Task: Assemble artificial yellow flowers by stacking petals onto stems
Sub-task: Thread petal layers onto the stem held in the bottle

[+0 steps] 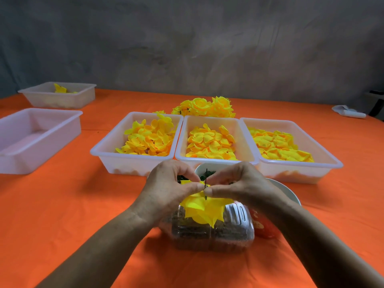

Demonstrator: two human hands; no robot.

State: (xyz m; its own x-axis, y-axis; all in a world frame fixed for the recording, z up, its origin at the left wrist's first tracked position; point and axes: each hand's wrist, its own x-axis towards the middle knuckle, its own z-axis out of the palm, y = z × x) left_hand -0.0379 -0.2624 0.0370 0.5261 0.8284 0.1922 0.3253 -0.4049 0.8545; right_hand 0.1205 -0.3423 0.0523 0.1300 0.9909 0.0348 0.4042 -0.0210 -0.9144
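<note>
- Here, the left hand (169,185) and the right hand (242,185) meet fingertip to fingertip, both pinching the thin green stem (205,185) between them.
- The stem stands near upright, its long axis pointing up and away; both hands sit equally close.
- The yellow petal layers (202,213) hang on it just below the pinch, above a clear plastic container (212,231).
- Three petal trays (216,140) lie just beyond on the orange counter (72,204); open room lies to the left.

We see an orange tablecloth (62,204) under translucent white trays (133,163). The loose petals (149,140) are bright yellow shading to orange, as are the finished flowers (205,107). The stem (205,183) is dark green, the wall (187,38) mottled grey.
</note>
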